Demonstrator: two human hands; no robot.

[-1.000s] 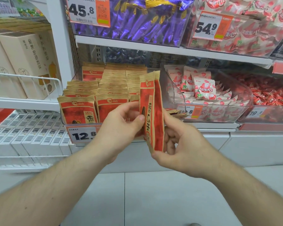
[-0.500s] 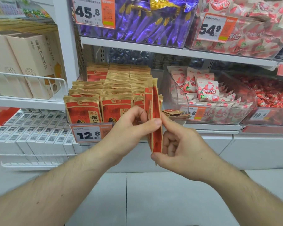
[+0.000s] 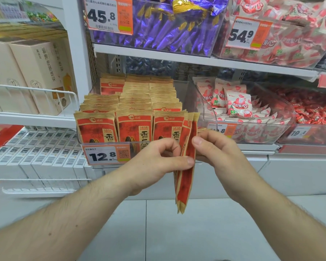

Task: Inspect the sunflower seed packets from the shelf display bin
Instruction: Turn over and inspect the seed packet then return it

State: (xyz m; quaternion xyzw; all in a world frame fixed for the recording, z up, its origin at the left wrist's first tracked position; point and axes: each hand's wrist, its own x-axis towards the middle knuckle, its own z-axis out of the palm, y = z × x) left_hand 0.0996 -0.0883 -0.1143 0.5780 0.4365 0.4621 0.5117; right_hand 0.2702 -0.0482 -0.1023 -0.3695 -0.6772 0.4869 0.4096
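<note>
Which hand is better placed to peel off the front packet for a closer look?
Probably the left hand: its thumb lies across the near face of the held packets, while the right hand steadies them from the far side.

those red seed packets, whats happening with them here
A person stands at a shop shelf, holding a few sunflower seed packets edge-on in front of the display bin. The left hand pinches them from one side, the right hand from the other. The bin behind holds rows of the same packets, above a price tag reading 12.8.
</note>
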